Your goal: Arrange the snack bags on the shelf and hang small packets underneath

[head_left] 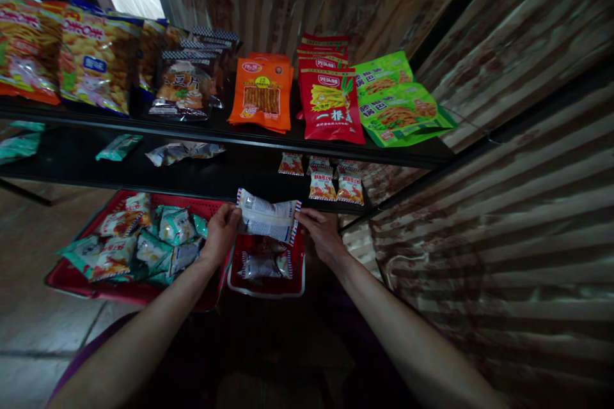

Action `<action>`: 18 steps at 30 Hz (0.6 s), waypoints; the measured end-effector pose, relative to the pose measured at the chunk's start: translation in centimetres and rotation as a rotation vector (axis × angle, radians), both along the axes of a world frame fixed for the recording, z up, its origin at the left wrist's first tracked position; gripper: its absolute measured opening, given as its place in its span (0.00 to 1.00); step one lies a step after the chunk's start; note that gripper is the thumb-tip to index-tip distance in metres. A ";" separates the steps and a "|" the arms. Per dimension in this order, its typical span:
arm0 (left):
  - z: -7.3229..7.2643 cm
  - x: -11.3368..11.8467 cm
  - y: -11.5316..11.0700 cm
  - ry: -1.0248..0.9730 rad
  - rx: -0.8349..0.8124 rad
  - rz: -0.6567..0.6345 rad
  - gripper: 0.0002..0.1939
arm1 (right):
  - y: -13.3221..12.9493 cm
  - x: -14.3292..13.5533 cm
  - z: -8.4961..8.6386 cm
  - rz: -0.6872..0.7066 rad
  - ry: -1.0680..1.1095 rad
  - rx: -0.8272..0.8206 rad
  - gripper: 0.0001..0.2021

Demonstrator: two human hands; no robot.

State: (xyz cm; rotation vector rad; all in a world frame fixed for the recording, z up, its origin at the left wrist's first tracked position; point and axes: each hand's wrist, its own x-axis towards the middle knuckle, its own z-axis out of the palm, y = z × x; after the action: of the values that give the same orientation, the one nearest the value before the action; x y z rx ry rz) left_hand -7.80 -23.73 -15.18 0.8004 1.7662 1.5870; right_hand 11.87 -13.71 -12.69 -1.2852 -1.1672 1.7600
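A white and blue snack packet (268, 217), its printed back and seam towards me, is stretched between my two hands. My left hand (221, 230) pinches its left end and my right hand (320, 233) pinches its right end. Below the packet stands a small red basket (267, 293) with a few similar packets (265, 265) inside. To the left, a larger red basket (139, 294) holds several green packets (176, 226) and several orange and white packets (114, 257).
A black two-tier shelf (259, 182) crosses in front. Its upper tier carries rows of chip bags (96, 64), orange bags (263, 92), red bags (332, 105) and green bags (400, 108). Small packets (322, 184) lie on the lower tier. Corrugated sheeting (503, 236) rises at the right.
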 end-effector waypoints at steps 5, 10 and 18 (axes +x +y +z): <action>-0.3 0.5 0.2 -0.141 -0.107 0.047 0.14 | -0.3 -0.5 0.2 -0.071 0.072 -0.053 0.16; -0.3 0.3 0.1 -0.312 -0.132 0.112 0.18 | -0.2 -0.8 0.1 -0.116 0.097 -0.032 0.18; 2.1 1.1 -0.4 -0.659 -0.088 -0.021 0.16 | -0.3 -1.0 -0.7 -0.120 0.088 0.063 0.18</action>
State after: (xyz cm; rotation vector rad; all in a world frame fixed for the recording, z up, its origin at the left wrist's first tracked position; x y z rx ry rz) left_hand -6.69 -24.15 -13.06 0.2037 1.3230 1.5142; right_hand 10.84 -14.06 -13.36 -1.2028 -1.0657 1.6623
